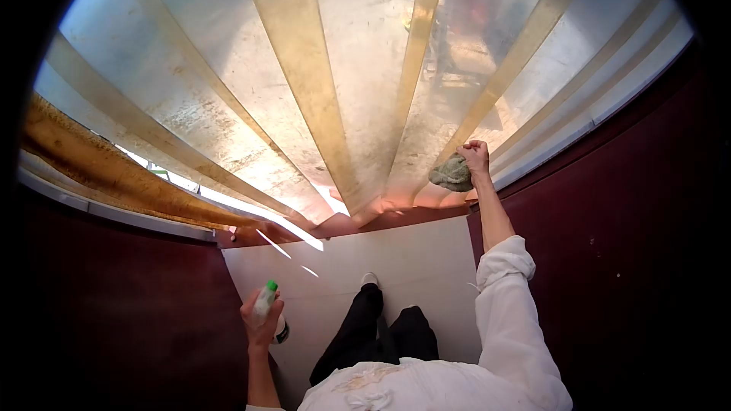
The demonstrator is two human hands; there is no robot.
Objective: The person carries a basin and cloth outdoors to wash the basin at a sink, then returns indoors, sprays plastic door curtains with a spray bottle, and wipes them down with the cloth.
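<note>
My right hand (477, 160) is closed on a crumpled grey-green cloth (451, 174), which hangs from the fingers in front of the plastic strip curtain (358, 91). The strips are see-through, with yellowish overlaps and brown stains lower down. At the lower left, my left hand (260, 323) is wrapped around a spray bottle (265, 301) with a green nozzle. Part of the bottle's dark and white body shows beyond the fingers; the rest is hidden by the hand.
Dark red panels (594, 236) flank the doorway on both sides. Pale floor (411, 259) lies under my feet, with bright streaks of light on it. At the left, a brownish strip (114, 164) is bunched aside. Blurred reddish shapes show through the curtain.
</note>
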